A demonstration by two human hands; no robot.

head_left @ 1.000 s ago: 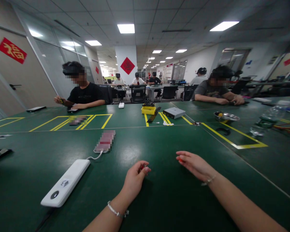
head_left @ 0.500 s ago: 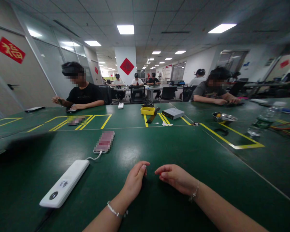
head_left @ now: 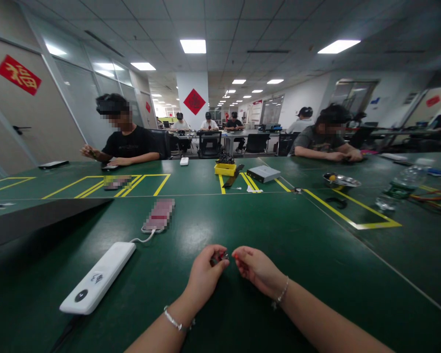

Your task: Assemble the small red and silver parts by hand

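Near the white power bank, left fingers grip a red piece, right fingers an orange piece

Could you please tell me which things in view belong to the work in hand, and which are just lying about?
In use:
- red-and-metal piece, in the left hand
- orange-red piece, in the right hand
Both too small to identify.

Apparently just lying about:
- white device
- cabled phone
- yellow tray
- grey box
- metal bowl
- bottle
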